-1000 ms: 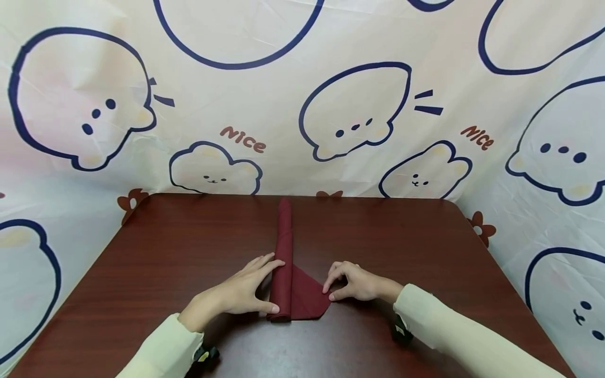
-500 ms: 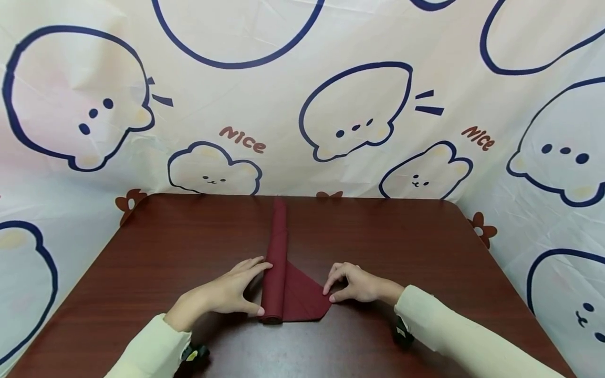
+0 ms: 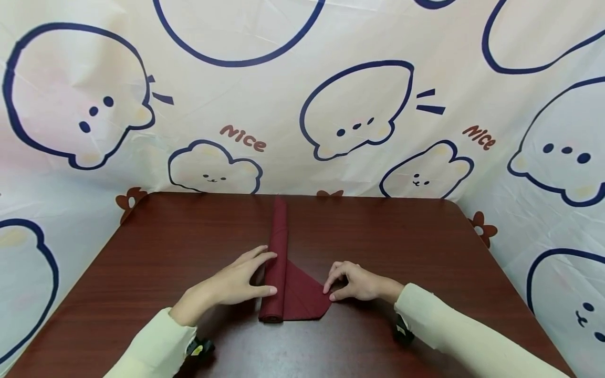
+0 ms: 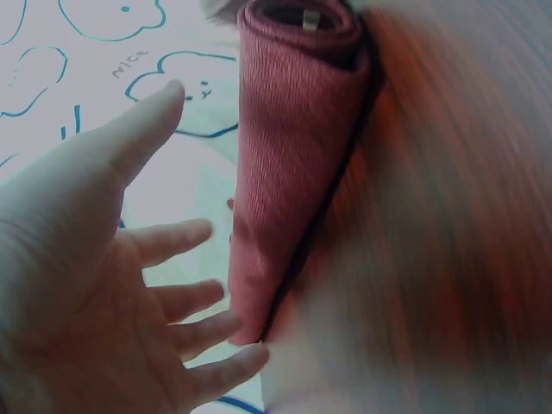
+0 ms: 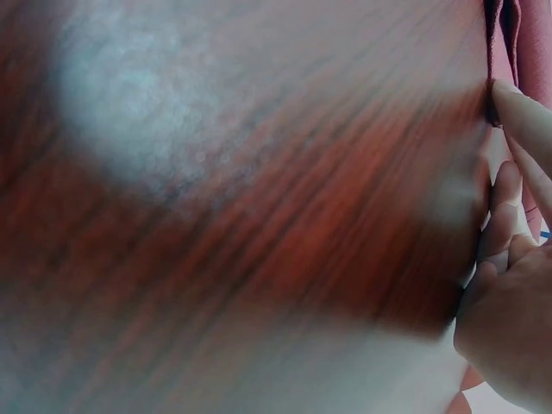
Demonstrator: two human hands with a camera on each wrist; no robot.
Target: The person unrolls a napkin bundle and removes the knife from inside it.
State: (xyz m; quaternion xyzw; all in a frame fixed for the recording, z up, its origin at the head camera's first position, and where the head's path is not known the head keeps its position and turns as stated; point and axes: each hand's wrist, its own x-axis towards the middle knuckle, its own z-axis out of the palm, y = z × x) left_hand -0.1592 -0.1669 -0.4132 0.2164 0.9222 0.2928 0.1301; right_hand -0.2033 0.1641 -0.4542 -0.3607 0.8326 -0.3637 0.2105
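A dark red cloth (image 3: pixel 279 236) lies on the table, rolled into a long tube that runs away from me. From its right side a flat pointed flap (image 3: pixel 304 298) spreads out. My left hand (image 3: pixel 229 283) is at the near half of the tube, thumb and fingers spread apart along its left side. In the left wrist view the layered end of the roll (image 4: pixel 297 121) shows beyond the extended fingers (image 4: pixel 198 297). My right hand (image 3: pixel 356 282) pinches the flap's right corner between thumb and forefinger; the right wrist view shows its fingertips at the cloth's edge (image 5: pixel 533 43).
The brown wooden table (image 3: pixel 402 236) has its far edge against a pale curtain (image 3: pixel 283 105) printed with blue cartoon outlines. The same curtain hangs at both sides. Both wrists wear dark camera straps (image 3: pixel 402 332).
The tube has shifted left, showing more of the flap. My left hand has moved left with it, then slightly up along the roll. The right hand stays at the corner.
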